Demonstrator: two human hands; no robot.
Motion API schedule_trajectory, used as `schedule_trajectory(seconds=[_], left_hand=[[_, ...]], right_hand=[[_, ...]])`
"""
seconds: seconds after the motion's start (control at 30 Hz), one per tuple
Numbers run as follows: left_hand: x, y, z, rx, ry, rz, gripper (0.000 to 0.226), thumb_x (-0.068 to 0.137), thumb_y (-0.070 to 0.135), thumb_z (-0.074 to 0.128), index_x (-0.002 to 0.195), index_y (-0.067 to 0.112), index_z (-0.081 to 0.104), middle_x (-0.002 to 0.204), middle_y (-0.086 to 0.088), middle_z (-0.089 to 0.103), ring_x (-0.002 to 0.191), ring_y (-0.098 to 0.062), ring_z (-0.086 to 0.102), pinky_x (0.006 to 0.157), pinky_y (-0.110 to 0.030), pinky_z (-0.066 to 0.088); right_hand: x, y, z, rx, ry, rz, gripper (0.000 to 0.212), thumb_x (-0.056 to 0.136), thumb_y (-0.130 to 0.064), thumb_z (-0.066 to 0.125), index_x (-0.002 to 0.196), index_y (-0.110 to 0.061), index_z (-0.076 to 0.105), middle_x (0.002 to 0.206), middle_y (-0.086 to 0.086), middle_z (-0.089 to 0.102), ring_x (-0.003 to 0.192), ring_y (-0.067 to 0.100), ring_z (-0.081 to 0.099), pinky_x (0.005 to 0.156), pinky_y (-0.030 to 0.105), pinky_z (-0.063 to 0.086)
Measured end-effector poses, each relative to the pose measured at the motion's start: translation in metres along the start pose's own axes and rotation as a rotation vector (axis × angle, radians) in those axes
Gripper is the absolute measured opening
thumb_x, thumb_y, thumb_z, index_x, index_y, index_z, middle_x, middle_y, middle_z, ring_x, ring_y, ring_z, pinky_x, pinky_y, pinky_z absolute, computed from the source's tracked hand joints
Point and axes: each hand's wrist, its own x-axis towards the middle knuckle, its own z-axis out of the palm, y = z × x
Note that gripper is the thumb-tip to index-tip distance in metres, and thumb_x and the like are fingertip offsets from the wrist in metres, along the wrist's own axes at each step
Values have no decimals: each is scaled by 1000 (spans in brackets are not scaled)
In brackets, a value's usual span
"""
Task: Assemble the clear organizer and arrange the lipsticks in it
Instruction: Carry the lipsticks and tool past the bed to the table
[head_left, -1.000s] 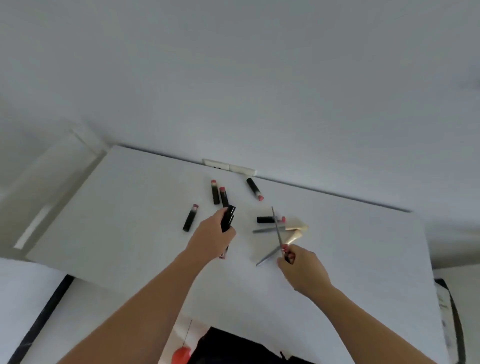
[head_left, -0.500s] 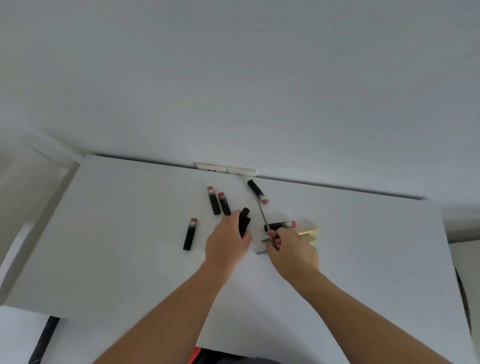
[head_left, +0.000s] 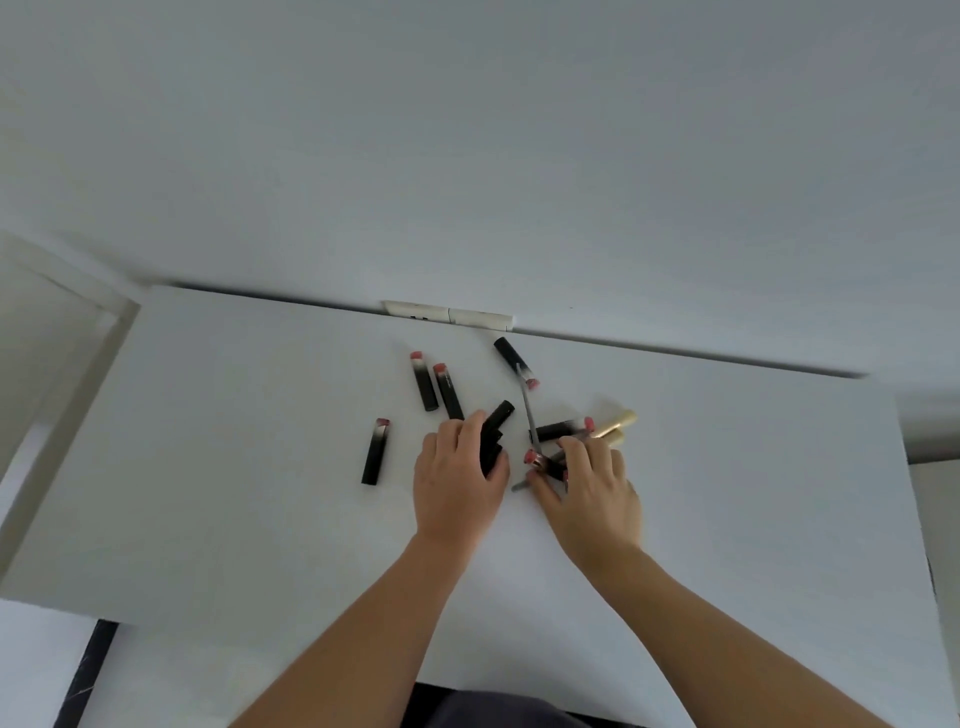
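Several black lipsticks with red ends lie on a white table (head_left: 234, 467). My left hand (head_left: 457, 483) is closed around black lipsticks (head_left: 493, 431) near the middle. My right hand (head_left: 587, 493) grips a red-tipped lipstick (head_left: 540, 461) together with thin clear organizer panels (head_left: 529, 415), seen edge-on as grey strips. A lone lipstick (head_left: 375, 451) lies to the left. Two more lipsticks (head_left: 435, 384) lie side by side behind my left hand, another lipstick (head_left: 515, 361) near the wall. One lipstick (head_left: 563, 428) and gold tubes (head_left: 615, 423) lie beyond my right hand.
A white socket strip (head_left: 449, 314) sits on the wall at the table's back edge. The table's front edge runs just above my lap. A dark strip (head_left: 85, 670) shows on the floor at lower left.
Both hands have come together near the table's middle. The right hand carried the clear panels and red-tipped lipstick up and left; the left hand kept its black lipsticks.
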Motion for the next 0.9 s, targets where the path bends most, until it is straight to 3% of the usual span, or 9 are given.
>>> schedule_trajectory(seconds=[0.1,0.27,0.5,0.7,0.9], left_hand=[[-2,-2,3,38,43,10,49,86,35,73,129,15,63,109,-6,64,93,-25,59,77,-36,52],[-3,-5,6,79,66,7,50,85,39,73,129,17,63,111,-5,64,98,-25,58,82,-37,48],[-4,-6,8,72,90,-11,54,82,40,77,127,16,63,117,-7,62,107,-28,56,90,-40,46],[0,-9,8,68,106,-2,56,82,43,76,129,16,62,118,-7,60,111,-26,53,93,-40,44],[1,-11,0,87,56,-17,55,82,46,75,127,18,62,117,-6,60,109,-28,55,96,-44,44]], right_hand=[[-5,4,6,-47,75,-33,44,88,-48,68,115,-14,62,103,4,61,88,30,57,75,43,51],[-8,8,12,-61,109,-55,44,93,-46,63,121,-13,62,113,6,60,95,32,56,87,46,46],[-6,7,9,-62,93,-59,45,93,-46,60,126,-17,57,118,5,57,101,31,53,93,47,43],[-2,11,8,-80,69,-59,53,93,-52,50,133,-18,49,126,4,52,112,28,49,103,42,32],[-1,10,1,-47,29,-36,56,94,-55,48,137,-18,47,130,3,52,117,27,47,105,43,34]])
